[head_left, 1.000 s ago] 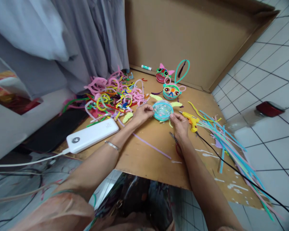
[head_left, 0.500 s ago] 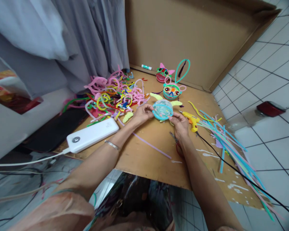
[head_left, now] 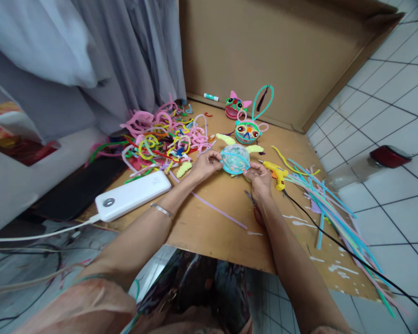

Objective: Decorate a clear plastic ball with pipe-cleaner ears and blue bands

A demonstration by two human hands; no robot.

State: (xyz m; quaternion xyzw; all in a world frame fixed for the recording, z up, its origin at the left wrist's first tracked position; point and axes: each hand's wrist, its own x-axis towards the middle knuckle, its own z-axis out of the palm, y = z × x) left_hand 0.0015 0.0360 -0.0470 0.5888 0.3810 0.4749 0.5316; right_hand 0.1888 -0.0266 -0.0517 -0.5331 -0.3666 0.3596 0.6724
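Observation:
Between my hands is a clear plastic ball (head_left: 235,157) ringed with light blue pipe cleaner, with pale yellow fuzzy pieces (head_left: 255,148) sticking out behind it. My left hand (head_left: 209,165) pinches its left edge with thumb and fingertips. On the other side, my right hand (head_left: 259,177) pinches the lower right of the rim. Scissors (head_left: 251,198) lie partly hidden beneath my right wrist. A yellow hot glue gun (head_left: 276,173) rests just right of that hand. Close to my left hand lies a loose pale yellow fuzzy piece (head_left: 184,169).
A heap of coloured pipe cleaners (head_left: 167,137) covers the left back. Two decorated animal-face balls (head_left: 247,131) and a glue stick (head_left: 211,97) stand near the cardboard wall. A white power bank (head_left: 134,195) lies left; straight pipe cleaners (head_left: 337,222) and the glue gun's black cord (head_left: 318,228) run right.
The ball has tilted slightly in my fingers, so the blue band across its front now slants down to the right. Both hands keep their pinch in nearly the same place.

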